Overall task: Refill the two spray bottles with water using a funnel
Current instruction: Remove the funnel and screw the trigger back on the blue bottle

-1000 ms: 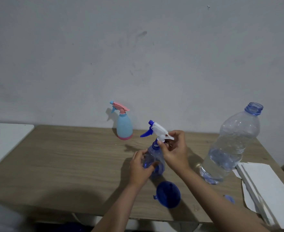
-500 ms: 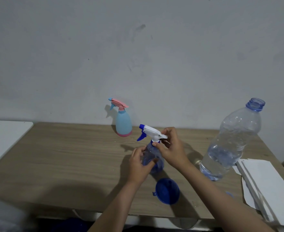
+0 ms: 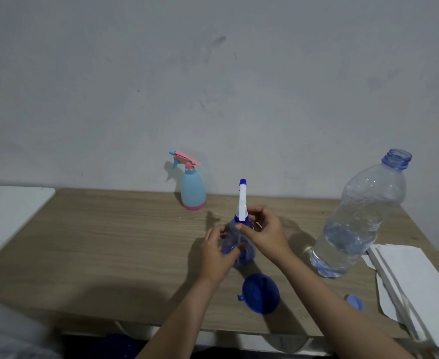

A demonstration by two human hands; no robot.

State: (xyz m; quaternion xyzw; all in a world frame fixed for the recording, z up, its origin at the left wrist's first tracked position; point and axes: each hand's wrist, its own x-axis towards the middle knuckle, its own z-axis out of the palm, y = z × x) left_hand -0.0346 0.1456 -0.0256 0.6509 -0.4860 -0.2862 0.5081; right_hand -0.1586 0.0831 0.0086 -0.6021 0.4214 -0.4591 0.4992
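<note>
A small clear blue spray bottle (image 3: 241, 251) stands on the wooden table (image 3: 114, 242). My left hand (image 3: 217, 251) grips its body. My right hand (image 3: 263, 230) pinches the blue collar of its white trigger head (image 3: 242, 202), whose nozzle points away from me. A blue funnel (image 3: 261, 293) lies on the table just in front of the bottle. A pale blue spray bottle with a pink trigger head (image 3: 192, 186) stands by the wall. A large clear water bottle (image 3: 355, 224), uncapped and about a third full, stands to the right.
A blue bottle cap (image 3: 355, 302) lies near the table's front right. A stack of white paper sheets (image 3: 415, 283) covers the right edge. A white surface (image 3: 6, 213) adjoins the table on the left. A grey wall stands close behind.
The white trigger head has turned from pointing left to pointing away from me, twisted by my right hand. My left hand keeps holding the bottle body in place.
</note>
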